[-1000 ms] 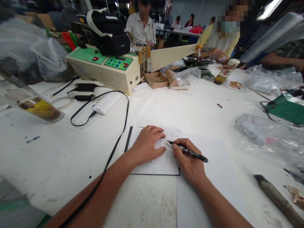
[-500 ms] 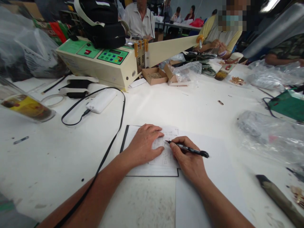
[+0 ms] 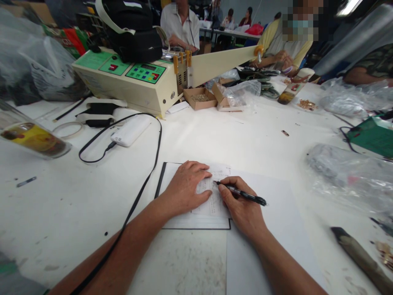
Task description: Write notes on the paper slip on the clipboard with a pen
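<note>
My left hand [image 3: 187, 186] lies flat, fingers together, on a small sheet of paper [image 3: 215, 205] with handwriting. That sheet rests on a white notebook with a black edge [image 3: 196, 223]. My right hand [image 3: 242, 209] grips a black pen [image 3: 242, 193], its tip touching the paper just right of my left fingertips. Both forearms reach in from the bottom of the view.
A cream machine with green panels [image 3: 132, 80] stands at the back left, a black bag on top. A white power bank [image 3: 129, 132] with a black cable [image 3: 147, 172] lies left. Plastic bags [image 3: 346, 172], small boxes [image 3: 199, 98] and a tumbler [image 3: 33, 139] surround. People sit across the table.
The view shifted slightly between the first frame and now. The pen's rear end dipped a little; its tip stays on the paper. My left hand has not moved.
</note>
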The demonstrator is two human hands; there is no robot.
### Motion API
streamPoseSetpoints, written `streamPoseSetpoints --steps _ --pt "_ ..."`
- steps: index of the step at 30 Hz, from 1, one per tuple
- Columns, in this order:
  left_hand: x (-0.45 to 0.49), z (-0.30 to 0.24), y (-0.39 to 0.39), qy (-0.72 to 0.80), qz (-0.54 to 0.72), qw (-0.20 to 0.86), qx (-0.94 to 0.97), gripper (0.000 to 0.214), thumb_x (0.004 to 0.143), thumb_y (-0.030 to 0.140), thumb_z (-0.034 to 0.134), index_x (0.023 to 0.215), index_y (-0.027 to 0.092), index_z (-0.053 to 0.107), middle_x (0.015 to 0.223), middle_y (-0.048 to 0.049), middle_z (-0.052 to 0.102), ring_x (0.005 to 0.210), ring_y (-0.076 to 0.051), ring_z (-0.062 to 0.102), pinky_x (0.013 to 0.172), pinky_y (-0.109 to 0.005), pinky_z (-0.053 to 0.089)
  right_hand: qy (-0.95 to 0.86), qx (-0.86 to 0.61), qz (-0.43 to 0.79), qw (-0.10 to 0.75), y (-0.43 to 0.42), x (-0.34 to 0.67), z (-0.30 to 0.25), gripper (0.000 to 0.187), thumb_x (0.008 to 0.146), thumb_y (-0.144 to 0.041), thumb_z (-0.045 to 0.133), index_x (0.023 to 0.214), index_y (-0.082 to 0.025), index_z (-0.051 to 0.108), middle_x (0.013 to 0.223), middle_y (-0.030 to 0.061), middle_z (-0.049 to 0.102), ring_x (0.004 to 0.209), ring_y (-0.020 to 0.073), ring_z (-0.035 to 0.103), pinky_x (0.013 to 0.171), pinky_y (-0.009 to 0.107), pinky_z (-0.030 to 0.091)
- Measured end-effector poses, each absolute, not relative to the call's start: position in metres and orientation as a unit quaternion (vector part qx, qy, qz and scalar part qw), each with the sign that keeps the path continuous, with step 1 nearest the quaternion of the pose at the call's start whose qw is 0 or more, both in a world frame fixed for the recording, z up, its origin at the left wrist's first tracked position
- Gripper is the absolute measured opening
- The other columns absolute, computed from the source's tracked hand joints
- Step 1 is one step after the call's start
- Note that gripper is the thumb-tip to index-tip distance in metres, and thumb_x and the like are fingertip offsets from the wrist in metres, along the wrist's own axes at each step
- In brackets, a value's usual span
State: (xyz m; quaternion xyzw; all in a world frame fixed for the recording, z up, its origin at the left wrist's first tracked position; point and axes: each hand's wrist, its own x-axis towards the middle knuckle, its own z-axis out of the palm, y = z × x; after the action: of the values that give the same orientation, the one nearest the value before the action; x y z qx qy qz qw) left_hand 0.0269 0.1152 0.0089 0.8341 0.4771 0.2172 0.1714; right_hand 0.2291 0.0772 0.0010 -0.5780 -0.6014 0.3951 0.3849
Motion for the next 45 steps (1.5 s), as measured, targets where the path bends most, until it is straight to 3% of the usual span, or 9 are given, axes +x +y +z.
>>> streamPoseSetpoints --steps 45 --pt "0.0259 0.0065 0.1155 0.472 0.218 0.164 0.838 0.042 0.079 0.026 0.081 0.119 0.021 0.070 0.136 -0.0080 0.065 0.127 -0.031 0.053 0.117 -0.052 0.040 -0.605 -0.593 0.367 0.385 0.0768 0.2273 0.0071 0.014 0.093 -0.036 0.065 0.090 -0.023 0.069 0.071 -0.0026 0.063 0.060 0.0142 0.050 0.054 0.028 0.038"
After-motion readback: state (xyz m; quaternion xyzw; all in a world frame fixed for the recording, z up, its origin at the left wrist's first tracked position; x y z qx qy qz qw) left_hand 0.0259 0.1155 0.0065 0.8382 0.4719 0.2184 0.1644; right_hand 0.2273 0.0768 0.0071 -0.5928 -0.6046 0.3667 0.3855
